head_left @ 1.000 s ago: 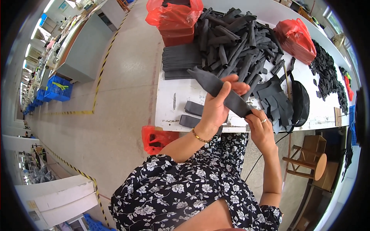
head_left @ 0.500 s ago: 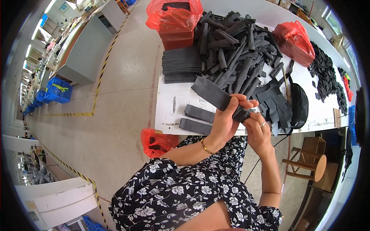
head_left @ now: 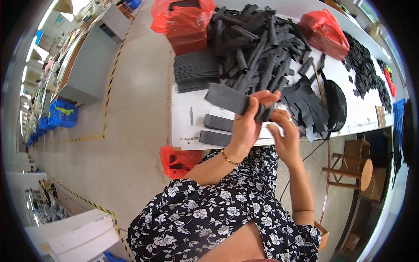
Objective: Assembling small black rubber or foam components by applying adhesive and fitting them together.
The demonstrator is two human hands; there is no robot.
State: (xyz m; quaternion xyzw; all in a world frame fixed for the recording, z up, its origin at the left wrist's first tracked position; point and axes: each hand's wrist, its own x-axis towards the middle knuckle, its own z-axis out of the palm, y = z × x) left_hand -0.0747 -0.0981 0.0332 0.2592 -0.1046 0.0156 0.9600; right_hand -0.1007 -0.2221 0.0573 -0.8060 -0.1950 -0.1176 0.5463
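My left hand (head_left: 248,124) grips a dark grey fabric strip (head_left: 227,98), thumb on top and the other fingers behind it. One flat end of the strip points up and left, above the table. At its short right end, which looks folded, the bent fingers of my right hand (head_left: 286,136) hold on, with the thumb slightly below them. How far those fingers wrap behind the fabric is hidden. Two similar flat strips, an upper strip (head_left: 219,122) and a lower strip (head_left: 215,138), lie on the white table (head_left: 183,118) left of my left wrist.
Behind my hands is a heap of rolled dark strips (head_left: 251,52), beside a neat stack (head_left: 197,70). Red plastic bags stand at the back left (head_left: 185,26) and back right (head_left: 324,35). Flat dark pieces (head_left: 307,107) and a black bag (head_left: 336,107) lie rightward. A wooden stool (head_left: 365,174) stands below.
My right thumb has come away from the strip's folded end and sits lower. Both hands and the strip appear slightly further left and up, as the whole view has shifted.
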